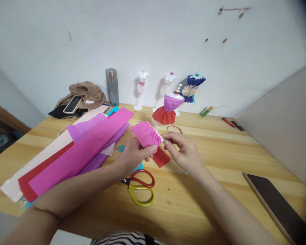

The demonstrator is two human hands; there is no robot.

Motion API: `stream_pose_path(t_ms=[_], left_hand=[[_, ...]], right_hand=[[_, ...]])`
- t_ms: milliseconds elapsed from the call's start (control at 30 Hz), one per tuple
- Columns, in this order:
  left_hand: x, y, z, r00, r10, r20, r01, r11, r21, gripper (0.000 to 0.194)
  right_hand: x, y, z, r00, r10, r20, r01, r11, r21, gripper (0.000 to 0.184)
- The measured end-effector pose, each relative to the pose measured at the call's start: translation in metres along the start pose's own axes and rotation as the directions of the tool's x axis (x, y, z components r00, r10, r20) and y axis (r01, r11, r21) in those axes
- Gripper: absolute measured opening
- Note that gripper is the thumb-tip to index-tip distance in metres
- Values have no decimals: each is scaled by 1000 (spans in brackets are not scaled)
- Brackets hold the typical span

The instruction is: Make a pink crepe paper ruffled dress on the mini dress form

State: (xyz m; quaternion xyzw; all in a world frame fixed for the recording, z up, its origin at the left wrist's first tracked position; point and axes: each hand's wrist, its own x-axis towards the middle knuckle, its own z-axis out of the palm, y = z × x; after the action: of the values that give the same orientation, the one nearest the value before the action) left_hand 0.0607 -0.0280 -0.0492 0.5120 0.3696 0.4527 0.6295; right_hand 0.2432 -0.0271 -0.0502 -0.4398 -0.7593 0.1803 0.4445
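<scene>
A piece of bright pink crepe paper [142,134], creased into small gathers along its right edge, is held above the table. My left hand [136,152] grips it from below, thumb on top. At the gathered edge runs a narrow white strip [161,139], and my right hand [183,149] pinches its near end between thumb and fingers. Beneath the hands lies a folded red piece of paper [162,158]. Scissors [127,181] with one red and one yellow handle rest nearer to me, blades partly hidden by my left forearm.
Long sheets of coloured crepe paper [84,153] cover the table's left side. Behind my hands stand a dressed mini mannequin [169,103], several others along the wall, and a tape roll [174,126]. A flask [112,87] stands at the back; a phone [272,200] lies right.
</scene>
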Motion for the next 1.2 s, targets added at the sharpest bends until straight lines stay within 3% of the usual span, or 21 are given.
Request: stream_pose_path(t_ms=[233, 467, 667, 900, 1067, 1200], left_hand=[[1, -1, -4, 998, 48, -47, -52, 995, -87, 20], [3, -10, -2, 997, -73, -5, 73, 996, -41, 21], [0, 1, -5, 996, -59, -60, 47, 983, -180, 36], [3, -3, -5, 971, -238, -11, 226, 934, -275, 32], [1, -3, -2, 981, -189, -44, 161, 922, -351, 38], [-1, -2, -2, 988, -155, -11, 144, 937, -320, 37]], right_hand=[[2, -2, -2, 1000, -26, -9, 26, 999, -29, 15], [5, 7, -4, 999, -19, -43, 18, 1000, -24, 13], [6, 18, -5, 992, -118, -52, 116, 992, -48, 14], [8, 21, -6, 992, -119, -48, 120, 993, 15, 14], [10, 27, -5, 989, -136, -53, 137, 990, 14, 14], [10, 29, -6, 989, -137, -63, 139, 990, 21, 14]])
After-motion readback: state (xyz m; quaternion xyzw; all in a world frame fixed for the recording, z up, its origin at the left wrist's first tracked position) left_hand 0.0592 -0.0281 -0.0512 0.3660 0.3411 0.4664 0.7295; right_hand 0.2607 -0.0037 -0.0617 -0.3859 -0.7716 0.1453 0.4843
